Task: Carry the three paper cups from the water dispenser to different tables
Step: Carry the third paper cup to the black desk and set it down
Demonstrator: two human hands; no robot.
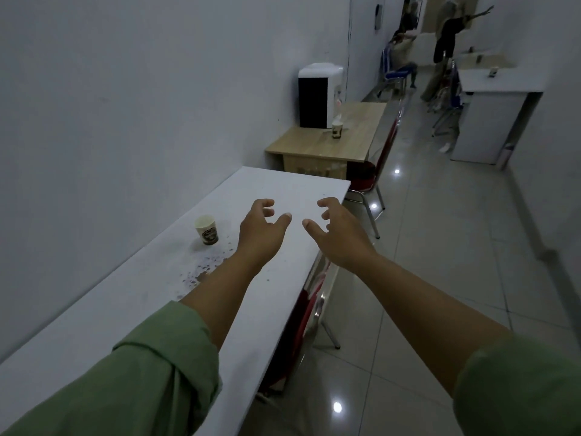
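Observation:
A paper cup with a dark printed band stands upright on the long white table by the wall, to the left of my left hand. My left hand hovers above the table with fingers spread and holds nothing. My right hand floats over the table's right edge, also spread and empty. Farther back, a second paper cup stands on a wooden table in front of the white and black water dispenser. A small cup-like object sits on a white table at the far right.
Dark spill marks dot the white table near the cup. Red chairs are tucked along the tables' right side. A glossy tiled aisle runs to the right. People and blue chairs are at the far end.

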